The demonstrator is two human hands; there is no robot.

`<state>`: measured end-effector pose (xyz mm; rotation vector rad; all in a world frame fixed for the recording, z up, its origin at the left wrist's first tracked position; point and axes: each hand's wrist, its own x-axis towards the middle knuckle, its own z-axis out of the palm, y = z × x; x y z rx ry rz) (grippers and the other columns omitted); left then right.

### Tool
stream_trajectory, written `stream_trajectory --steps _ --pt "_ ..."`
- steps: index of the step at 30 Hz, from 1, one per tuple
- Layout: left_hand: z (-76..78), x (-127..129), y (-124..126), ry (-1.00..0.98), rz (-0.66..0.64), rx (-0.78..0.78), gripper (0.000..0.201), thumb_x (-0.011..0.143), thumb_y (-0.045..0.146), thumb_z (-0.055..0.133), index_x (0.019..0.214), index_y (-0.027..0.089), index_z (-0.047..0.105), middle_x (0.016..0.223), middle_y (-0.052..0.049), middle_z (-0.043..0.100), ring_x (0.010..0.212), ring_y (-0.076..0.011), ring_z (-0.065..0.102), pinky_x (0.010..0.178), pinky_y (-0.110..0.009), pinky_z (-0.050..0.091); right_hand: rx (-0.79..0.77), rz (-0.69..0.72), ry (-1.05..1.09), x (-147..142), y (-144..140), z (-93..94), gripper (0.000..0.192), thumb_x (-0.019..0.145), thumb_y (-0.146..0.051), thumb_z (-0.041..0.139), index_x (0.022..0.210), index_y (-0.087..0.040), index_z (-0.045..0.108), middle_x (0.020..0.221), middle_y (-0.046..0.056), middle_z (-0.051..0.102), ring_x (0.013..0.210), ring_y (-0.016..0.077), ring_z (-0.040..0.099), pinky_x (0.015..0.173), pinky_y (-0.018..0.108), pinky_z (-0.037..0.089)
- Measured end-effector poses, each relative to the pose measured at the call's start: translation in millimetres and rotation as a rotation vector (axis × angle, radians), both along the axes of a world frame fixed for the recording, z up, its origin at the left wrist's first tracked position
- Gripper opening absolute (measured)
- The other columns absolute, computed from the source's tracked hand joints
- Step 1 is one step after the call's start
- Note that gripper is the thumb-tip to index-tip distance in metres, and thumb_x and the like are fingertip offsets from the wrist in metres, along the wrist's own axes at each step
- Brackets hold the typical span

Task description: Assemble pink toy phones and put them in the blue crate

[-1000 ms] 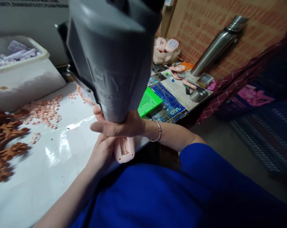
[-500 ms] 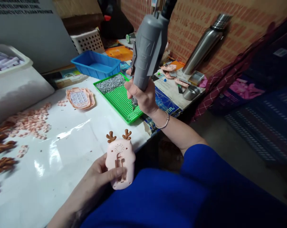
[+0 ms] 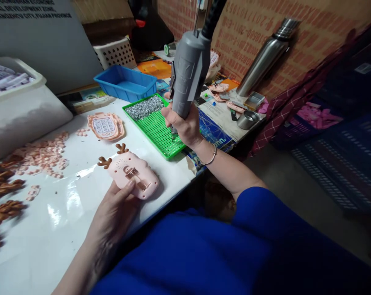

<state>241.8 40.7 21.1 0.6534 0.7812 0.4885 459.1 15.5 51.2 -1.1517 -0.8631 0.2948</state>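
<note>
At far left, a grey board (image 3: 71, 49) carries black capitals, partly cut off, in which "ECONOMIC", "DEVELOPMENT ZONE" and "FUJIAN PROVINCE" can be read. Nearer, above the edge of the white table (image 3: 90, 229), is a pale pink casing (image 3: 136, 174), tilted, its back up: two brown antlers (image 3: 122, 148), a cluster of small holes, corner holes and an uncovered battery compartment. The left hand (image 3: 113, 211) grips it, thumb across the back, fingers underneath. Further right, the right hand (image 3: 187, 127) is closed round a grey power tool (image 3: 188, 78) embossed with a "Y", held upright over a green perforated tray (image 3: 161, 131). Beyond it, a blue printed sheet (image 3: 218, 129) shows "nn.", and cardboard (image 3: 247, 24) bears slanting red characters and digits.
</note>
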Motion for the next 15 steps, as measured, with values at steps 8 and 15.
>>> stream_trajectory --steps 8,15 --pt "9.4 7 -3 -0.020 0.128 -0.053 0.029 0.082 0.007 0.064 0.109 0.013 0.073 0.104 -0.011 0.075 0.083 -0.0162 0.072 0.076 -0.023 0.061 -0.015 -0.032 -0.009 0 0 -3.5 0.059 0.058 -0.067 0.078 0.089 -0.023 0.054 0.053 -0.010 0.051 0.044 0.0098 0.048 0.053 0.030 0.048" --pt "4.8 9 -3 -0.073 0.152 -0.072 0.026 0.089 0.003 0.054 0.102 0.013 0.074 0.099 -0.009 0.076 0.081 -0.0125 0.072 0.075 -0.019 0.060 -0.019 0.006 -0.104 -18 -3 23.4 0.055 0.071 -0.068 0.067 0.102 -0.024 0.058 0.058 -0.007 0.048 0.050 0.0097 0.047 0.054 0.028 0.047"
